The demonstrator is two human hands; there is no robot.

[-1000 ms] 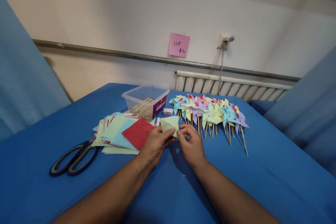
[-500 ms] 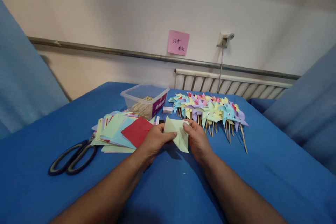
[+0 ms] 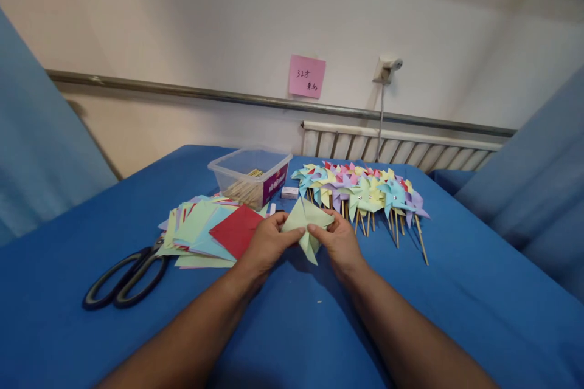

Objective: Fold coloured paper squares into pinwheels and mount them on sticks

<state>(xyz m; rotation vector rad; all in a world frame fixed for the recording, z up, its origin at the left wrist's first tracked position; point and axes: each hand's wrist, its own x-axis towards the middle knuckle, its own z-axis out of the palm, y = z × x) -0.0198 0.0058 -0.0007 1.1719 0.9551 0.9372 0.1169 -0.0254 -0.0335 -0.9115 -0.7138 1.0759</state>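
Here the left hand [image 3: 263, 244] and the right hand [image 3: 338, 242] both pinch a pale green paper square [image 3: 306, 225], held just above the blue tabletop [image 3: 456, 292], its flaps partly folded toward the middle. The paper looks thin and very light, likely soft enough to crease or tear under a hard squeeze, so a fingertip grip at the corners and near the center seems safest. It sits between a stack of coloured sheets [image 3: 205, 231] on the left and a row of finished pinwheels [image 3: 365, 191] on sticks beyond. Scissors [image 3: 125, 276] lie further left, and a clear plastic box [image 3: 250, 176] stands behind.
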